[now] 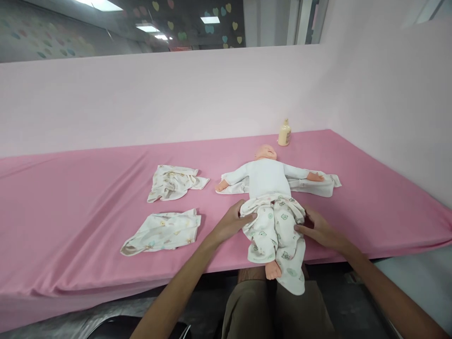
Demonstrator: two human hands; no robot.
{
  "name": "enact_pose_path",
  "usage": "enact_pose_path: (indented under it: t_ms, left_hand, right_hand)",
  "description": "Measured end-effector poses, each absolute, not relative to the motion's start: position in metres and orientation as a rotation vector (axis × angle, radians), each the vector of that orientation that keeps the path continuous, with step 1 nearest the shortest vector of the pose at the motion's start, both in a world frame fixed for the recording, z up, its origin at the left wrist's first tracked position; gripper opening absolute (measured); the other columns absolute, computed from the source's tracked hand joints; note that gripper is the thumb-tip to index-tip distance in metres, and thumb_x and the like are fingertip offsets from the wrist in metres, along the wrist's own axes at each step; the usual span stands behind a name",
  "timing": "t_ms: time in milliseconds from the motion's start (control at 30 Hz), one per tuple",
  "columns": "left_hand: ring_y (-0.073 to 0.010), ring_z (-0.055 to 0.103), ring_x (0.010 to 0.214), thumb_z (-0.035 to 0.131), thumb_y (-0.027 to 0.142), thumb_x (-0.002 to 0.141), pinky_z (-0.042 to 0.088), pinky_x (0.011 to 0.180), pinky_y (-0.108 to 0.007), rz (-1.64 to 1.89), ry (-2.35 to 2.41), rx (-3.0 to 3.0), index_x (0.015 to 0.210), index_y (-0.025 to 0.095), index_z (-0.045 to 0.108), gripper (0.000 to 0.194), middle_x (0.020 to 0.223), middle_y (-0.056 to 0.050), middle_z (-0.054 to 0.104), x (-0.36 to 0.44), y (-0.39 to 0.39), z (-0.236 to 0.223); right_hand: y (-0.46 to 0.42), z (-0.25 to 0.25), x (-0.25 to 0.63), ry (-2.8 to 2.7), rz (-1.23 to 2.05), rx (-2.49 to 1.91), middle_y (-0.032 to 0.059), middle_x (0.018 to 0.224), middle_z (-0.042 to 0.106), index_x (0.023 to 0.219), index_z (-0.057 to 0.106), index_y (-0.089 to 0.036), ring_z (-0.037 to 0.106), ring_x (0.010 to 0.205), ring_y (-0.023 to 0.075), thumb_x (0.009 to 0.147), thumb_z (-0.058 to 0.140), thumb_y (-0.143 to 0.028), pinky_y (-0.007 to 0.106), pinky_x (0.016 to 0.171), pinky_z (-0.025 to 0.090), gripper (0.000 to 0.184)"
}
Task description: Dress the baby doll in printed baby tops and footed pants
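A baby doll (268, 176) in a white top lies on its back on the pink-covered table, head towards the wall. Printed baby pants (277, 226) cover its legs up to the waist. One foot (273, 270) sticks out of the left pant leg; the other foot is hidden in the right leg, which hangs over the table edge. My left hand (235, 221) grips the pants at the left hip, thumb on top. On the other side my right hand (319, 229) pinches the cloth below the hip. Beneath the doll's arms lies a spread white garment (318, 188).
Two printed baby garments, one upper (173, 182) and one lower (165, 231), lie left of the doll. A pump bottle (284, 133) stands behind its head by the wall. The table's pink cover (88, 212) has folds; its front edge is close to my lap.
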State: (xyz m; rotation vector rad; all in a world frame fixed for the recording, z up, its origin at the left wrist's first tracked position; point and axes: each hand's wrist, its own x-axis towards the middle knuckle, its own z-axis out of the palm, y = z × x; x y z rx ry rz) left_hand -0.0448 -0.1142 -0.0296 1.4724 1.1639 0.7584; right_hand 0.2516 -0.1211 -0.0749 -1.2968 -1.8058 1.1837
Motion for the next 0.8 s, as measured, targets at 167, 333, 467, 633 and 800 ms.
enact_pose_path:
  t_ms: [167, 333, 467, 633, 800]
  left_hand:
    - [-0.0216, 0.057, 0.104, 0.065, 0.049, 0.081, 0.049, 0.086, -0.032, 0.743, 1.184, 1.646, 0.103, 0.020, 0.056, 0.038, 0.115, -0.007, 0.058, -0.047, -0.142, -0.032]
    - [-0.0260, 0.046, 0.123, 0.073, 0.043, 0.074, 0.043, 0.101, -0.038, 0.745, 1.239, 1.832, 0.097, 0.022, 0.055, 0.036, 0.132, -0.008, 0.049, -0.052, -0.173, -0.049]
    - [-0.0315, 0.041, 0.131, 0.083, 0.044, 0.061, 0.040, 0.105, -0.044, 0.753, 1.327, 1.922, 0.107, 0.023, 0.055, 0.057, 0.141, -0.009, 0.045, -0.049, -0.190, -0.061]
    - [-0.0326, 0.046, 0.126, 0.082, 0.038, 0.062, 0.041, 0.104, -0.046, 0.858, 1.358, 1.939, 0.119, 0.023, 0.055, 0.065, 0.138, -0.011, 0.049, -0.030, -0.194, -0.068]
    - [-0.0321, 0.050, 0.122, 0.077, 0.038, 0.067, 0.041, 0.104, -0.045, 0.887, 1.420, 1.902, 0.112, 0.021, 0.057, 0.052, 0.129, -0.012, 0.056, -0.018, -0.193, -0.072]
  right_hand:
    - [-0.121, -0.069, 0.251, -1.837, 1.183, -1.276, 0.0058, 0.104, 0.068, 0.109, 0.062, -0.023, 0.061, 0.098, 0.0273, 0.083, 0.061, -0.044, 0.040, 0.084, 0.050, 0.034]
    - [-0.130, -0.073, 0.253, -1.975, 1.079, -1.152, 0.0053, 0.112, 0.063, 0.095, 0.061, -0.023, 0.058, 0.100, 0.0247, 0.089, 0.054, -0.040, 0.039, 0.087, 0.049, 0.019]
    - [-0.135, -0.081, 0.255, -1.997, 0.996, -1.140, 0.0053, 0.126, 0.059, 0.106, 0.062, -0.027, 0.055, 0.112, 0.0260, 0.088, 0.055, -0.035, 0.040, 0.093, 0.048, 0.021]
    - [-0.139, -0.090, 0.256, -1.961, 1.032, -1.216, 0.0067, 0.121, 0.060, 0.113, 0.057, -0.027, 0.057, 0.109, 0.0274, 0.085, 0.059, -0.035, 0.044, 0.091, 0.049, 0.030]
    - [-0.143, -0.093, 0.254, -1.890, 1.039, -1.315, 0.0061, 0.126, 0.058, 0.125, 0.051, -0.032, 0.053, 0.116, 0.0301, 0.076, 0.070, -0.035, 0.044, 0.094, 0.048, 0.053]
